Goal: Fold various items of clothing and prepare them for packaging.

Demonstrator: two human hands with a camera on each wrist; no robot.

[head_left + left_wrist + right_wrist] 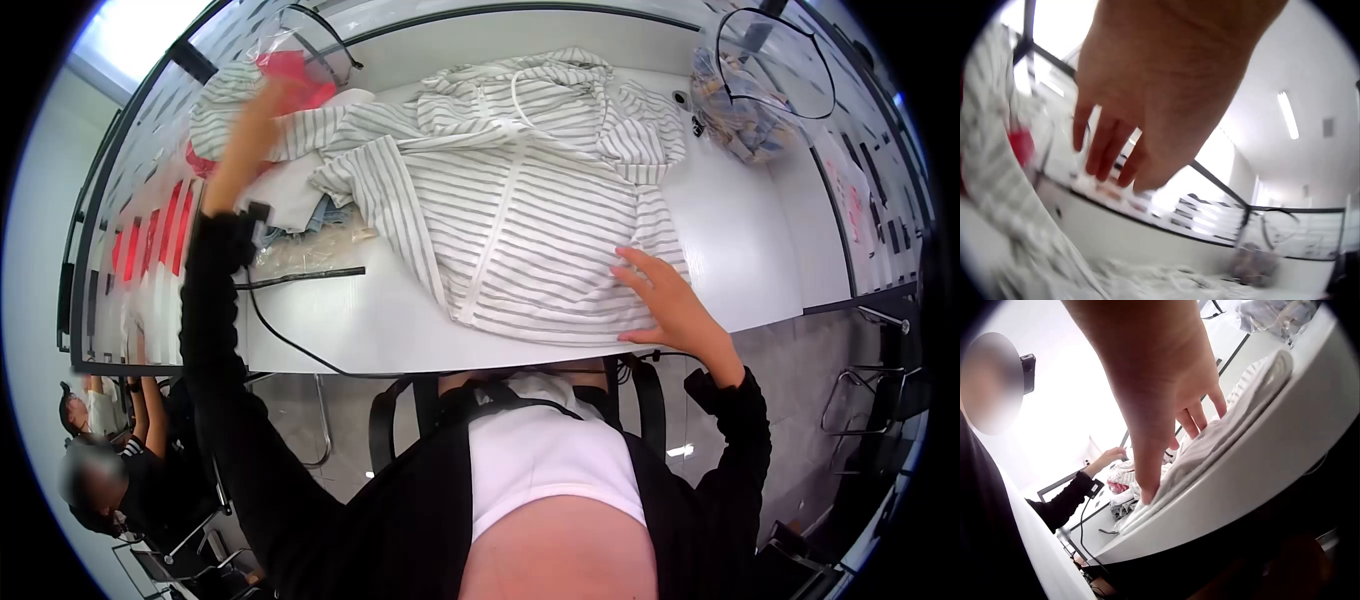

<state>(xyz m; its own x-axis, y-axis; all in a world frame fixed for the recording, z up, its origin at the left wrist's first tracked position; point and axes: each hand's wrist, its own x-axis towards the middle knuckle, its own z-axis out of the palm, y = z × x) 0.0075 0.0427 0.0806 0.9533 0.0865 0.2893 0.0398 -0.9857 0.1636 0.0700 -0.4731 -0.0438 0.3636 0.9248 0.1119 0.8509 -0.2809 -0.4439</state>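
A white zip-up hooded jacket with grey stripes lies spread on the white table, its hood toward the back and its hem near the front edge. My right hand rests on the jacket's lower right corner with fingers spread. In the right wrist view its fingertips touch the cloth. Blurred by motion, my left hand reaches over the jacket's left sleeve, beside a pile at the back left. The left wrist view shows its fingers stretched out, holding nothing.
Pink cloth and clear plastic lie at the back left. Folded clothes in clear bags sit at the left, a black cable trailing nearby. A bag of bundled cloth stands at the back right. People sit beyond the left partition.
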